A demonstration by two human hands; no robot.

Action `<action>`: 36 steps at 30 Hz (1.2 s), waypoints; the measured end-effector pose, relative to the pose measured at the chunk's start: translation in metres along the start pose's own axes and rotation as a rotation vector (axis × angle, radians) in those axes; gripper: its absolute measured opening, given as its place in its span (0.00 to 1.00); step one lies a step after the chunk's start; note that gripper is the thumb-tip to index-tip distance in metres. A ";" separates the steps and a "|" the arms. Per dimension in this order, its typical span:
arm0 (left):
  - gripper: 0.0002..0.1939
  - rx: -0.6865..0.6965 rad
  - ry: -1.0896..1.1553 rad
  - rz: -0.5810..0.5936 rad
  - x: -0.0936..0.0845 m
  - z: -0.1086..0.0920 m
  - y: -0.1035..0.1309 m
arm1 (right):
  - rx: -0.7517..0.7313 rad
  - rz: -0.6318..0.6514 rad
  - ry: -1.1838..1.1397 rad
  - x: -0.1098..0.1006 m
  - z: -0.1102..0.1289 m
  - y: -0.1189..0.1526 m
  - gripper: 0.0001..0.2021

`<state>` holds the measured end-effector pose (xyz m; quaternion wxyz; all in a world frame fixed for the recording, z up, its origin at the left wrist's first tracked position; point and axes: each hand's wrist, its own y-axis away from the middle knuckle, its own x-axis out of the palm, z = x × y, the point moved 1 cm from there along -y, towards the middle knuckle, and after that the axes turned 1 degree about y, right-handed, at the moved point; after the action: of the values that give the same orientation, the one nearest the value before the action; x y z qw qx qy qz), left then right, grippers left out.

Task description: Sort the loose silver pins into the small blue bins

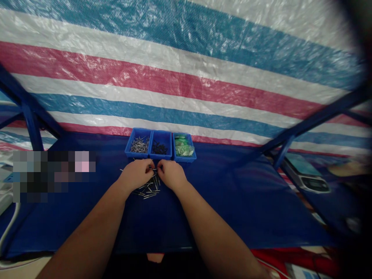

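Both hands meet over a loose pile of thin silvery metal pins (149, 188) on the blue table. My left hand (138, 173) is closed, fingertips curled together at the pile's upper edge; what it grips is too small to name. Close beside it, my right hand (171, 174) is pinched closed too, its contents hidden. Just beyond the hands stand three blue bins: the left bin (127, 150) holds silvery pins, the middle bin (161, 156) small dark pieces, the right bin (186, 159) green items and clear plastic bags.
A striped plastic sheet (180, 83) hangs behind the blue table (232, 201). Blue metal braces rise at both sides. A digital scale (315, 184) stands at the right. Blurred-out items and a white cable (13, 221) are at the left.
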<state>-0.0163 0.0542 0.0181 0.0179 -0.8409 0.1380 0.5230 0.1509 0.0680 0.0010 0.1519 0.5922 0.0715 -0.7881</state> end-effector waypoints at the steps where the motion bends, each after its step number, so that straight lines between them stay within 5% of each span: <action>1: 0.11 -0.005 -0.007 0.003 0.000 -0.001 0.000 | -0.001 0.005 0.002 0.000 0.000 0.000 0.11; 24: 0.17 0.023 -0.075 0.051 -0.001 -0.003 -0.001 | -0.123 0.014 -0.020 -0.005 0.003 0.006 0.13; 36: 0.17 -0.010 -0.055 0.036 -0.002 -0.001 0.000 | -0.073 -0.045 -0.043 -0.010 -0.004 0.008 0.14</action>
<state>-0.0162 0.0545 0.0205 0.0081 -0.8236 0.1502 0.5469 0.1602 0.0633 0.0103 0.1570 0.5674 0.1102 -0.8008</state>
